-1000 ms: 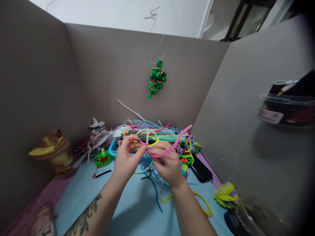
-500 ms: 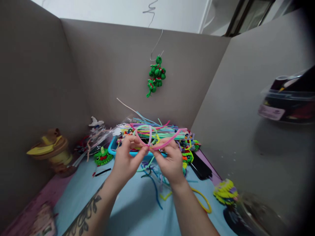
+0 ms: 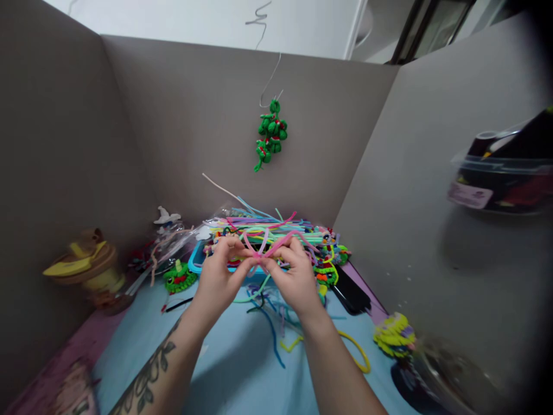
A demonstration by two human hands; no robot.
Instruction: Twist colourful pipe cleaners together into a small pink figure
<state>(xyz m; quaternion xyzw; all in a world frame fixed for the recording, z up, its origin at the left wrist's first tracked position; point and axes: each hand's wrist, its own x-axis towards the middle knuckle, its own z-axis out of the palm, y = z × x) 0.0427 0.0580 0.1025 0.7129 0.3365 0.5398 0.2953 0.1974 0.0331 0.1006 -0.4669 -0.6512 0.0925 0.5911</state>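
Both hands meet in front of a blue basket (image 3: 196, 259), held up above the table. My left hand (image 3: 223, 276) pinches the crossing point of some looped pipe cleaners with thumb and forefinger. Opposite it, my right hand (image 3: 294, 279) grips the pink pipe cleaner (image 3: 276, 245), its thumb tip close to the left one. Pink and lilac loops rise above the fingertips, and a mint-green strand (image 3: 259, 292) curves down below them. Exactly how the strands cross is hidden by the fingers.
Pipe cleaners (image 3: 259, 222) pile over the basket. A black phone (image 3: 351, 293) and a yellow bundle (image 3: 394, 335) lie on the right. Left are a green frog-like piece (image 3: 178, 278) and a yellow-brown pot (image 3: 97, 268). Green ornaments (image 3: 271, 132) hang on the grey partition.
The pink strand's free end has swung from pointing right to an arch above my right hand. The loops have narrowed, and my hands stay together.
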